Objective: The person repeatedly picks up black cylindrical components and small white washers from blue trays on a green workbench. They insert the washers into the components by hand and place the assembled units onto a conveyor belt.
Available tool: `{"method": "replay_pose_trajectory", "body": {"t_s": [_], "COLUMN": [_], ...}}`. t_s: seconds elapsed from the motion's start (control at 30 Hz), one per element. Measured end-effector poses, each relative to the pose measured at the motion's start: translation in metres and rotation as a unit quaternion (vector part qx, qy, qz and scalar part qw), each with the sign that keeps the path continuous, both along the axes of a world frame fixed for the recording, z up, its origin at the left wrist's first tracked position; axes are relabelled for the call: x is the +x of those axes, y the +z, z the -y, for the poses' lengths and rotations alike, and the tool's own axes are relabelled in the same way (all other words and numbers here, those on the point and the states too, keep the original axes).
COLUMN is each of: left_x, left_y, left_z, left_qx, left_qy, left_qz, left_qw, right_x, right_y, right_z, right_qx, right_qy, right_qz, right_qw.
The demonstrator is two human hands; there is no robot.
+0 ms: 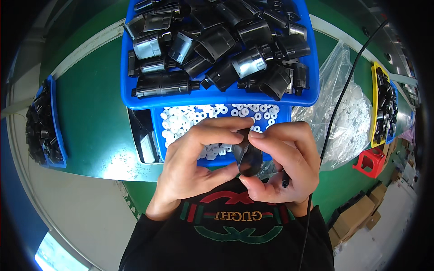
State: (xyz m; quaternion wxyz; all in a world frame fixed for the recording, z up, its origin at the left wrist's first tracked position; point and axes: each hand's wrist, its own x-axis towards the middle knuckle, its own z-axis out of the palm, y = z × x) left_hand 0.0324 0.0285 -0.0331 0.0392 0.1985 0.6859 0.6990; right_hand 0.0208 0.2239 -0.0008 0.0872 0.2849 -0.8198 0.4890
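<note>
In front of my chest, both hands hold a glossy black plastic part (250, 158) with a rounded outline. My left hand (187, 158) pinches it from the left, its thumb low and its fingers at the top. From the right my right hand (291, 158) grips it, thumb and fingers at the top and lower edges. A small dark round tip (285, 181) shows among the right hand's curled fingers; I cannot tell what it belongs to. Just beyond the hands lies a blue tray (158, 124) of white ring-shaped washers (181, 118), partly hidden by them.
Above the tray, a blue bin (217, 98) is heaped with black housings, some with silver cylinders. A clear plastic bag (350, 117) of white pieces and a black cable (337, 106) are at right. Further bins (58, 122) stand on the green table (95, 104); a red stool (370, 162) is far right.
</note>
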Motion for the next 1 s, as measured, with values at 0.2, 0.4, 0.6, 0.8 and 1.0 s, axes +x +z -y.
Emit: {"method": "replay_pose_trajectory", "body": {"t_s": [0.2, 0.4, 0.6, 0.8, 1.0], "left_x": [0.003, 0.001, 0.0, -0.007, -0.011], "left_y": [-0.003, 0.005, 0.009, 0.012, 0.006], "left_z": [-0.007, 0.003, -0.007, -0.012, -0.027], "left_qx": [0.097, 0.04, 0.018, -0.094, -0.025], "left_qy": [0.015, -0.003, -0.013, 0.036, 0.046], "left_qz": [0.022, 0.026, 0.056, -0.062, -0.039], "left_qw": [0.995, 0.999, 0.998, 0.993, 0.998], "right_x": [0.0, 0.002, 0.003, 0.009, 0.003], "right_y": [0.001, 0.013, -0.011, 0.006, 0.042], "right_z": [0.002, -0.004, -0.008, -0.022, -0.01], "right_qx": [-0.014, -0.039, -0.051, -0.176, -0.484], "right_qy": [-0.009, 0.005, 0.033, 0.012, 0.089], "right_qz": [0.027, 0.03, 0.046, 0.032, -0.085], "right_qw": [0.999, 0.999, 0.997, 0.984, 0.867]}}
